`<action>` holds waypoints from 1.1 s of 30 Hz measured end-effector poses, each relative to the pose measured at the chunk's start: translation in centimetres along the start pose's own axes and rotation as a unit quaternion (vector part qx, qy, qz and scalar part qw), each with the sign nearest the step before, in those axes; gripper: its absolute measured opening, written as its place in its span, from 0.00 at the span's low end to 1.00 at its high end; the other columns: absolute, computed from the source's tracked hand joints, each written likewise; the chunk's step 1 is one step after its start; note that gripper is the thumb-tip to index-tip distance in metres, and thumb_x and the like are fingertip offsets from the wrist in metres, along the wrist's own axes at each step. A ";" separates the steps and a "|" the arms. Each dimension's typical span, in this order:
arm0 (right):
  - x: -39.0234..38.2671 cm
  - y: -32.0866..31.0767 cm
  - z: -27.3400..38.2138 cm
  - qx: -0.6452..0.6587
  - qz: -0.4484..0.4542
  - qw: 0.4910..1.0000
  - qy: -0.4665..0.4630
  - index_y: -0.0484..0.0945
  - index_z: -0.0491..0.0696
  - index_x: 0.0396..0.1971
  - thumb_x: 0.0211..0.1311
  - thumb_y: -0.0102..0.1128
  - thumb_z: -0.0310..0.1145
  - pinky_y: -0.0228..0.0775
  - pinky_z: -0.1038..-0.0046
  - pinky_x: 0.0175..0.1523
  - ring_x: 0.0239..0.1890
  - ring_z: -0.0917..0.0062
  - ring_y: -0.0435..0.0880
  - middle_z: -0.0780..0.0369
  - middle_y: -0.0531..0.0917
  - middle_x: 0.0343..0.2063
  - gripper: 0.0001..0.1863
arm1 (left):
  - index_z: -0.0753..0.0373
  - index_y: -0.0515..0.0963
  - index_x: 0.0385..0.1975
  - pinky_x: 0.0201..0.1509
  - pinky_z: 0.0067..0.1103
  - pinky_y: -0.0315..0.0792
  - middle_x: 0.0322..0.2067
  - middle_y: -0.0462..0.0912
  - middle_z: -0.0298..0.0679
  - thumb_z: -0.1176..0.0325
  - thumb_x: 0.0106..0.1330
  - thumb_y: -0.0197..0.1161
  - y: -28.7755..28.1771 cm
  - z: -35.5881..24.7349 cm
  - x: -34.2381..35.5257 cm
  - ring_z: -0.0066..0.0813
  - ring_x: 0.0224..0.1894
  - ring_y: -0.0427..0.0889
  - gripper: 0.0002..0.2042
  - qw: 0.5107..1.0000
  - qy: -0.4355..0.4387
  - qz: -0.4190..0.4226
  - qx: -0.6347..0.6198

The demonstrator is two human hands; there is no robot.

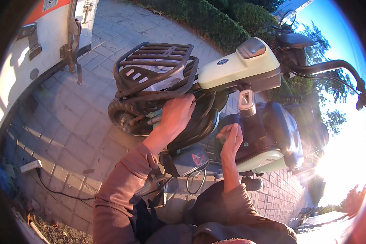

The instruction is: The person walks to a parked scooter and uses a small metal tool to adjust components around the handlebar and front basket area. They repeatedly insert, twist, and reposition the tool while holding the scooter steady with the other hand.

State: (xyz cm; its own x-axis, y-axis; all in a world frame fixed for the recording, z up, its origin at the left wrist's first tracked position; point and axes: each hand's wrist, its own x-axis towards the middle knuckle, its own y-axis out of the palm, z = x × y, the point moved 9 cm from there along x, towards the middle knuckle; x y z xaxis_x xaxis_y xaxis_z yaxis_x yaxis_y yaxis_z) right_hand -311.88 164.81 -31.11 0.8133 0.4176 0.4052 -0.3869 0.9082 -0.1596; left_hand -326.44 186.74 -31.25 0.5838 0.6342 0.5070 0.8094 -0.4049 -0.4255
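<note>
A pale green electric scooter (215,79) stands in front of me, with a dark metal basket (162,51) on its left end. My left hand (178,115) is at the black frame just below the basket. Its fingers curl inward with the tips hidden, so what they hold cannot be made out. Closer to the scooter's dark panel (252,134), my right hand (232,139) is raised with thumb and fingers pressed together. Anything in that pinch is too small to see. Between my forearms lies a dark box (187,163) with a looped black cable (196,191).
A white power strip (31,166) lies on the paving at left, its black cord running toward me. A white vehicle body (36,73) with metal latches stands at upper left. Hedges (203,22) line the back. Handlebars (333,65) curve at right, beside strong sun glare.
</note>
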 end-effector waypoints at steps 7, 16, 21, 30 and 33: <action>0.2 0.3 -0.4 -0.007 0.003 1.000 -0.008 0.75 0.43 0.34 0.78 0.45 0.33 0.75 0.75 0.34 0.24 0.78 0.81 0.60 0.81 0.26 0.14 | 0.62 0.82 0.40 0.43 0.42 0.77 0.36 0.87 0.44 0.66 0.68 0.66 0.2 0.1 0.1 0.51 0.41 0.85 0.07 1.000 -0.002 -0.004 0.005; -0.1 0.3 0.0 0.034 0.043 0.999 0.004 0.72 0.42 0.31 0.73 0.41 0.32 0.73 0.75 0.36 0.24 0.76 0.81 0.59 0.81 0.27 0.13 | 0.62 0.83 0.40 0.43 0.40 0.77 0.35 0.88 0.45 0.66 0.67 0.67 0.1 -0.3 0.5 0.50 0.41 0.86 0.07 0.999 0.005 0.011 0.029; -0.5 -0.1 0.9 0.034 0.059 0.998 0.008 0.73 0.42 0.31 0.74 0.41 0.30 0.73 0.76 0.36 0.25 0.77 0.81 0.60 0.81 0.27 0.13 | 0.62 0.84 0.41 0.43 0.38 0.77 0.35 0.89 0.46 0.65 0.68 0.67 0.3 0.0 0.5 0.51 0.40 0.87 0.08 0.999 -0.023 0.037 0.016; -1.7 -0.4 2.5 0.051 0.075 0.996 0.013 0.76 0.42 0.34 0.76 0.43 0.29 0.72 0.77 0.37 0.26 0.80 0.80 0.62 0.81 0.27 0.12 | 0.60 0.86 0.42 0.46 0.39 0.78 0.36 0.89 0.47 0.61 0.69 0.67 0.6 0.5 0.7 0.52 0.42 0.86 0.11 0.998 -0.037 0.043 0.016; -1.8 -0.6 2.8 0.056 0.080 0.995 0.015 0.76 0.42 0.34 0.76 0.43 0.29 0.72 0.78 0.37 0.26 0.81 0.80 0.62 0.80 0.27 0.12 | 0.64 0.86 0.43 0.42 0.33 0.77 0.33 0.87 0.49 0.63 0.69 0.68 0.2 0.1 0.7 0.50 0.35 0.86 0.11 0.999 -0.023 0.026 0.033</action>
State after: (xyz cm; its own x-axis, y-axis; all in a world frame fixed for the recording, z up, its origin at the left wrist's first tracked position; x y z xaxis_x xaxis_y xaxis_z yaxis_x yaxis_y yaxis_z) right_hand -314.36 163.44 -29.27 0.7500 0.5581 0.3549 -0.5561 0.8226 -0.1184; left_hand -325.92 187.18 -31.09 0.6206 0.6429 0.4489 0.7708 -0.3950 -0.4999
